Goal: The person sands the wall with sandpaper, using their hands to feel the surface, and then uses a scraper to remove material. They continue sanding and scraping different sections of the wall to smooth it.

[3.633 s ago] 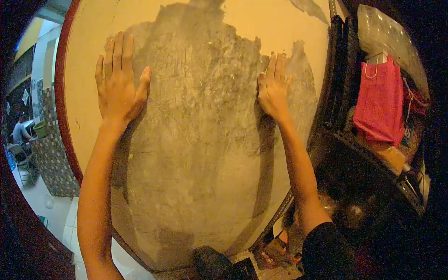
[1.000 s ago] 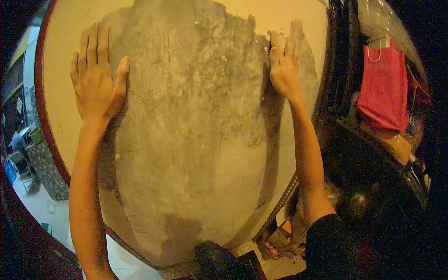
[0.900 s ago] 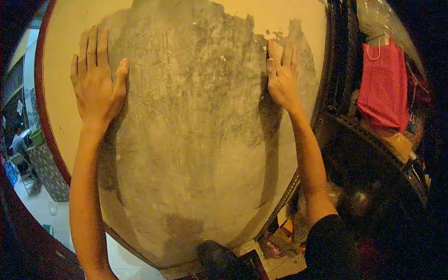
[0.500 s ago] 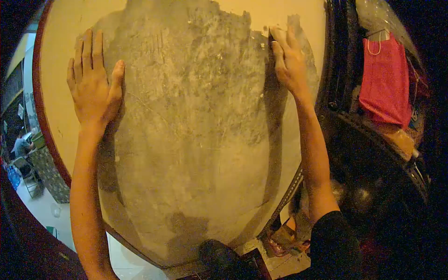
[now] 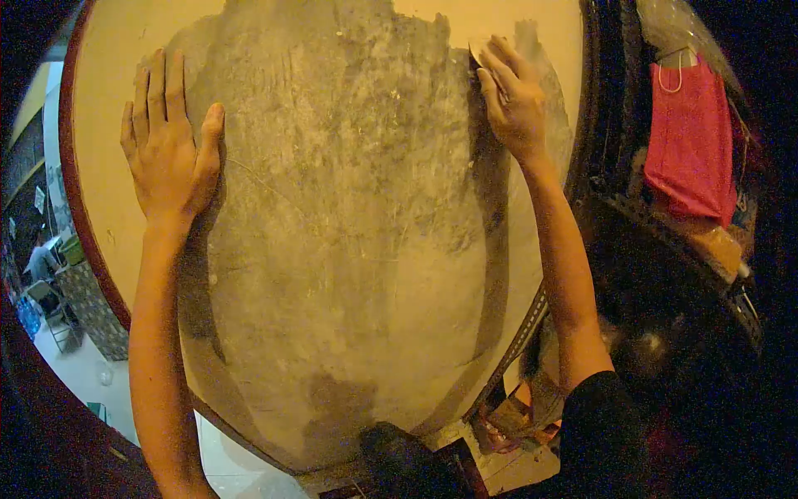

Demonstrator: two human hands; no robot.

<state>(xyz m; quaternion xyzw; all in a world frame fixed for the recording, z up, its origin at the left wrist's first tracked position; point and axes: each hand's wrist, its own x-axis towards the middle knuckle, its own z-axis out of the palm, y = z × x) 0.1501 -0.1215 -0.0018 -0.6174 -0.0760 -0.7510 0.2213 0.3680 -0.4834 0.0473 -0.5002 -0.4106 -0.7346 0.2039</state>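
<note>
In front of me stands a wall with a large bare grey patch (image 5: 349, 183), bordered by cream paint (image 5: 104, 191) with a ragged upper edge. My left hand (image 5: 174, 166) lies flat on the wall at the patch's left edge, fingers stretched and thumb apart, holding nothing. Up at the right, my right hand (image 5: 517, 104) is closed round a small flat scraper (image 5: 476, 50). Only a pale corner of its blade shows, against the paint edge; my fingers hide the rest. A strip of cream paint is left of the blade.
A red bag (image 5: 688, 137) hangs at the right beside a dark vertical frame (image 5: 611, 91). Cluttered items (image 5: 511, 416) lie low at the right. Beyond the wall's dark red edge (image 5: 75, 175) at the left, a person (image 5: 40, 262) is near a folding chair (image 5: 62, 328).
My right hand has shifted slightly with the scraper, its fingers now more curled. The paint edge near the blade looks a little farther back. My left hand stays in place.
</note>
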